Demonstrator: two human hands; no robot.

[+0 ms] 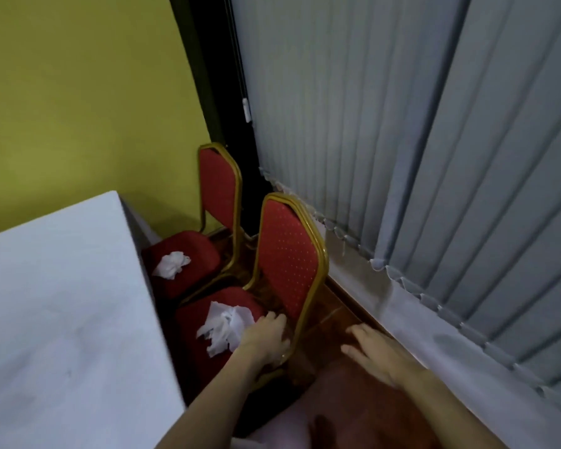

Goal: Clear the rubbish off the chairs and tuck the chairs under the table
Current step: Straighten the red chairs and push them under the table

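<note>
You have 2 red chairs with gold frames in the lower middle of the frame, set in a row that runs from lower centre up toward the corner of the room. The near chair [282,264] stands upright with its backrest on the right and its seat facing left toward the table [62,312], the seat edge partly under the white tablecloth. Its backrest's long axis runs up the frame, leaning slightly right. The far chair [214,202] faces the same way, just above and left of the near one, backrest up against the dark corner strip.

A crumpled white tissue [225,327] lies on the near chair's seat, its long axis running from lower left to upper right. A smaller tissue wad [172,264] sits in the middle of the far chair's seat.

Your left hand [266,335] reaches up from the bottom edge, forearm slanting up and right, palm down on the rear of the near seat. Its fingers are loosely curled and touch the tissue's right edge; whether they grip it you cannot tell. Your right hand [374,351] hovers low right, over the wooden floor [331,315], palm down, fingers spread wide and holding nothing. Grey vertical blinds [402,124] fill the right side, a yellow-green wall [78,92] the upper left.
</note>
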